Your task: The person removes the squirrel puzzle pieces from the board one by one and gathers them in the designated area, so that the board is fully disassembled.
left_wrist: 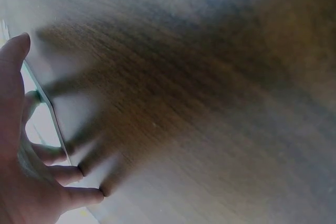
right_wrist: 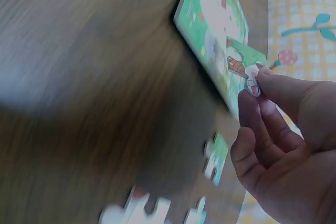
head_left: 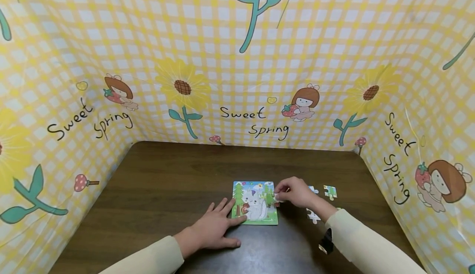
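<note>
A square puzzle board (head_left: 256,203) with a white cat-like animal, green trees and a blue sky lies on the dark wooden table. Spread flat, my left hand (head_left: 213,226) has its fingertips on the board's left and lower-left edge. My right hand (head_left: 297,192) is at the board's right edge, pinching a puzzle piece (right_wrist: 245,64) between thumb and fingers. That piece shows green and a brown patterned patch, and is held tilted above the board. In the left wrist view the left hand (left_wrist: 31,150) shows its fingers spread at the board's edge.
Loose puzzle pieces lie right of the board: one green and blue (head_left: 330,191), one mostly white (head_left: 313,216), and another partly behind the right hand. A yellow checked cloth (head_left: 237,72) with printed flowers walls the table (head_left: 178,175) at the back and sides.
</note>
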A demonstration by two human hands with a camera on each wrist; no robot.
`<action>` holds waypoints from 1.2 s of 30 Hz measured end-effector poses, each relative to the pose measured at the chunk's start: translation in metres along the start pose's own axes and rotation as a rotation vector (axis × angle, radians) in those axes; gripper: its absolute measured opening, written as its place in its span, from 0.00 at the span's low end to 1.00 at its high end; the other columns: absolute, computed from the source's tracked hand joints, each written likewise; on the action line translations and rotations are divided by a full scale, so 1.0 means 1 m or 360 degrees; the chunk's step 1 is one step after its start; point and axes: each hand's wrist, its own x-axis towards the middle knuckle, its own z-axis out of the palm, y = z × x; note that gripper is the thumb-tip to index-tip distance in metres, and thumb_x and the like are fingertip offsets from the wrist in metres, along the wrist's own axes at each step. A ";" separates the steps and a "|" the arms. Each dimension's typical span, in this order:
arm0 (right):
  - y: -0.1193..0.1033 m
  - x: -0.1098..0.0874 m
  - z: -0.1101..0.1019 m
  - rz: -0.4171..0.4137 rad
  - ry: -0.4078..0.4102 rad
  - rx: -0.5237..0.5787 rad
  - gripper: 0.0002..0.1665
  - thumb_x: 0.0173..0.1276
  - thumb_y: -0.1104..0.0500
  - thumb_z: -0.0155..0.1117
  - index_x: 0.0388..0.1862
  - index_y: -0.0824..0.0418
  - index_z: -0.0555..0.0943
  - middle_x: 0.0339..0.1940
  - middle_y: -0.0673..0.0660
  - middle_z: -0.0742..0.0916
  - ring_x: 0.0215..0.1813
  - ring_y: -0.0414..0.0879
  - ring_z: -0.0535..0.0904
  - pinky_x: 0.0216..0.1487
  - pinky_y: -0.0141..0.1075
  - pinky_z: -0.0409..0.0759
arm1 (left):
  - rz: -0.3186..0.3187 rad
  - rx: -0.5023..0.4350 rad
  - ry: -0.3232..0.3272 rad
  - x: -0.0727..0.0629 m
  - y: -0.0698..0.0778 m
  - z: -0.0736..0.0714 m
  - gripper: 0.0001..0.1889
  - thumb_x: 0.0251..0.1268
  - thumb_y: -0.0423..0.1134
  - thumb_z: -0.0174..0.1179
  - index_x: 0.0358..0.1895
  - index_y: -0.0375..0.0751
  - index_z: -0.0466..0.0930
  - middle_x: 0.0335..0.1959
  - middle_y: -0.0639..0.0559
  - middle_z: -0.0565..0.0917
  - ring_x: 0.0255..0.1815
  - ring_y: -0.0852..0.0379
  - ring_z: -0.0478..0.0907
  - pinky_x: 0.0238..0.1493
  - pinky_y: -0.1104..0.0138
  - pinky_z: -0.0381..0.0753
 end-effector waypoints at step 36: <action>0.036 -0.034 -0.006 0.0057 -0.0007 -0.0231 0.04 0.64 0.64 0.73 0.30 0.56 0.88 0.27 0.44 0.87 0.28 0.36 0.76 0.34 0.35 0.76 | 0.0028 0.0041 0.0000 0.001 -0.001 -0.003 0.36 0.67 0.76 0.51 0.78 0.80 0.58 0.84 0.39 0.51 0.81 0.31 0.54 0.68 0.30 0.63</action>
